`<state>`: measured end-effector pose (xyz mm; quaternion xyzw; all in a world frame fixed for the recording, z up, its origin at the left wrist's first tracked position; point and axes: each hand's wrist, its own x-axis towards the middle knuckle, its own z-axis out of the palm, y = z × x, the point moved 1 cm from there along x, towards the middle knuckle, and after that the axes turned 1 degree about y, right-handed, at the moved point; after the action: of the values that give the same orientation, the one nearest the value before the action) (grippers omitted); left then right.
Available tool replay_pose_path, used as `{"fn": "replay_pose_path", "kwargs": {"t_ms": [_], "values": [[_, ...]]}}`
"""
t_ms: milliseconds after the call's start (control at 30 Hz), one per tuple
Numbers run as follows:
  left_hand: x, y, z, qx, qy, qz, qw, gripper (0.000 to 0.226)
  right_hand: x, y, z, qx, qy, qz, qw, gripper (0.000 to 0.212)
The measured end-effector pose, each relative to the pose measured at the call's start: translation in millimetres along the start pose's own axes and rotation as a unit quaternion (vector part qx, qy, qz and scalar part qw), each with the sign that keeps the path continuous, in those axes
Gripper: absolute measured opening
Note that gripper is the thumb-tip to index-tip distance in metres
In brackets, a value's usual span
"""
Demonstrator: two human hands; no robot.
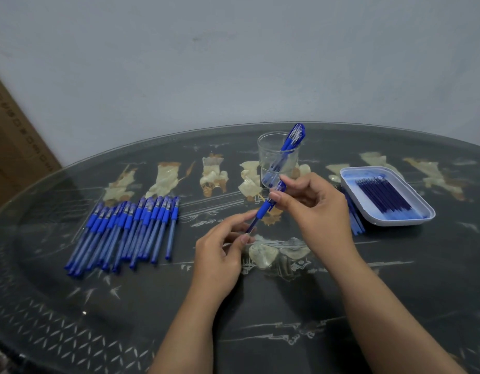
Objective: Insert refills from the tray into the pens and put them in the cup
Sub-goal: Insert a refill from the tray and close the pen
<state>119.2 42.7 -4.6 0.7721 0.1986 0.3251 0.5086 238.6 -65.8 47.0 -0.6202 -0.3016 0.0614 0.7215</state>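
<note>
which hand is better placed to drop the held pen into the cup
Right. The right hand grips the pen at its cap end, just beside the cup; the left hand holds the lower end, farther away.

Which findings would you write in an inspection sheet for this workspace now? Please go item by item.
Surface: dark round table under glass, with pale inlay figures.
Job's things: clear cup holding pens; row of pens lying at left; white tray with refills at right; a few blue pieces beside the tray's left edge.
Clutter: nothing seen.
Grippers: left hand and right hand both grip one pen above the table.
Cables: nothing seen.
Surroundings: pale wall; cardboard box at far left.
</note>
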Motion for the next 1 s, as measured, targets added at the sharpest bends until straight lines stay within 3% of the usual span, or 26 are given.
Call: {"fn": "replay_pose_path", "kwargs": {"t_ms": [600, 733, 1000], "values": [[-1, 2, -2, -0.012, 0.002, -0.017, 1.0, 0.06, -2, 4, 6, 0.0, 0.0, -0.006, 1.0, 0.035], [-2, 3, -2, -0.02, 0.005, -0.021, 1.0, 0.059, -4, 3, 8, -0.008, 0.001, -0.002, 1.0, 0.028], [0, 1, -1, -0.037, 0.019, -0.002, 0.999, 0.047, -9, -3, 12, -0.024, 0.017, 0.008, 1.0, 0.032]]}}
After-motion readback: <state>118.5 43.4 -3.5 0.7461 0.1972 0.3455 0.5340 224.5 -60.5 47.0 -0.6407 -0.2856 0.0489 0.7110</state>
